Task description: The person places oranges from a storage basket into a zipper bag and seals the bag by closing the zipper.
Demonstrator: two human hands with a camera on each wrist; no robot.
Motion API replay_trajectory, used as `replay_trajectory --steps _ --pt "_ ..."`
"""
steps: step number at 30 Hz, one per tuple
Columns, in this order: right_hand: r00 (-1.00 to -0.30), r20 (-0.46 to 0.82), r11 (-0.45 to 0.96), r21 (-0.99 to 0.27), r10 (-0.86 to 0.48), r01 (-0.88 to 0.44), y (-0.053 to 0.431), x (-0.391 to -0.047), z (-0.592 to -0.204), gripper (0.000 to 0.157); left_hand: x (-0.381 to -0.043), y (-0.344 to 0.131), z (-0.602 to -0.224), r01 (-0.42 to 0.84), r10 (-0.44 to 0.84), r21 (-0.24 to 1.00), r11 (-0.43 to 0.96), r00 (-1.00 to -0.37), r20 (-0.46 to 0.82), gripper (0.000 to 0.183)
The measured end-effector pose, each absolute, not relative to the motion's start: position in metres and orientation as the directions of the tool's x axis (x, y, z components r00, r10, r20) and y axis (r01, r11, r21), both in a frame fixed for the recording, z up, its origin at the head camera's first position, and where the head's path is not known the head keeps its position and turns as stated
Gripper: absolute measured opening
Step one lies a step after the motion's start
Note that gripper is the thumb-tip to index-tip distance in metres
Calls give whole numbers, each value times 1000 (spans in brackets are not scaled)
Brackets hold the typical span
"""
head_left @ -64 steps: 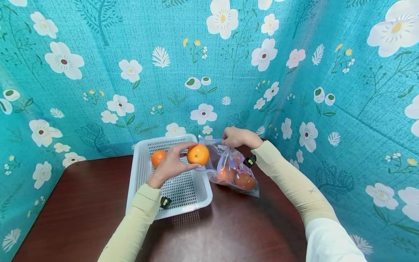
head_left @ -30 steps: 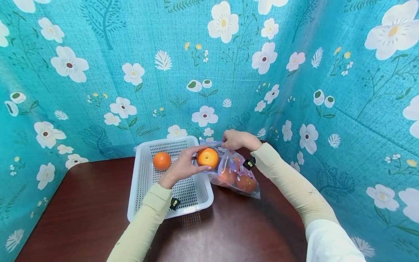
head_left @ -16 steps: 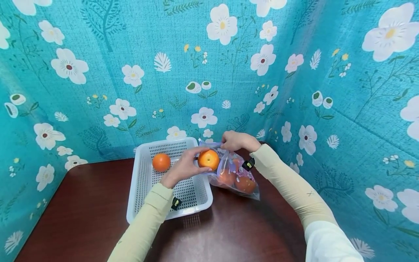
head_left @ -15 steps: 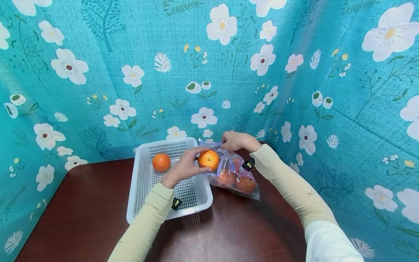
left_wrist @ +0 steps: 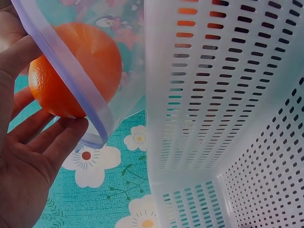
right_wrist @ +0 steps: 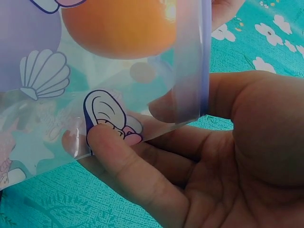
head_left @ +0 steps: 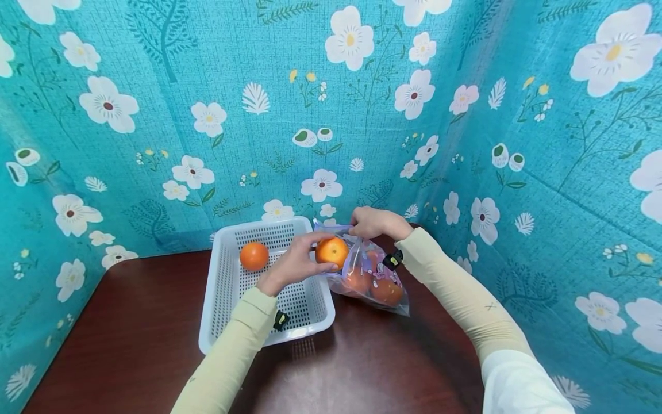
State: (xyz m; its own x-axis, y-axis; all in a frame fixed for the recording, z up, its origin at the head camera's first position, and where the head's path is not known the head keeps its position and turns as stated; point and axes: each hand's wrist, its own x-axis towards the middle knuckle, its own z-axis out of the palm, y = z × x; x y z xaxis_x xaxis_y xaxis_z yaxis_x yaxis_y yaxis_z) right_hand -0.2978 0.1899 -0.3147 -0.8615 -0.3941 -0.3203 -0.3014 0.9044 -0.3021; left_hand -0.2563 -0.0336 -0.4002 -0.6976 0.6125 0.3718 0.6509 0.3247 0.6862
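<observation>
My left hand (head_left: 296, 261) grips an orange (head_left: 331, 253) between thumb and fingers at the mouth of a clear zip bag (head_left: 373, 265). In the left wrist view the orange (left_wrist: 90, 61) sits partly behind the bag's purple zip edge (left_wrist: 71, 78), inside the opening. My right hand (head_left: 373, 222) pinches the bag's upper edge; in the right wrist view its thumb lies inside the mouth and fingers (right_wrist: 128, 166) lie outside the printed plastic. Several oranges (head_left: 387, 291) rest in the bag's lower part. Another orange (head_left: 254, 256) lies in the white basket (head_left: 214, 299).
The perforated basket stands on a dark brown table (head_left: 129, 322), left of the bag, its right rim right beside the bag's mouth. A turquoise flowered cloth (head_left: 258, 144) hangs behind and to the right.
My left hand has carried the orange rightward from over the basket's rim into the bag's mouth, moving only slightly in the last half second. The right hand keeps its hold on the bag.
</observation>
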Motion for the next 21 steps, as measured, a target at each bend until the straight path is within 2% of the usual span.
replay_trajectory --steps 7,14,21 --pt "-854 -320 897 -315 -409 -311 192 -299 -315 24 -257 -31 -400 651 612 678 342 -702 364 56" --pt "-850 -320 891 -326 -419 -316 193 -299 -313 25 -258 -28 -399 684 627 662 309 -669 399 51" --pt "-847 -312 885 -331 -431 -328 193 -301 -314 26 -258 -28 -401 651 600 693 310 -699 388 37"
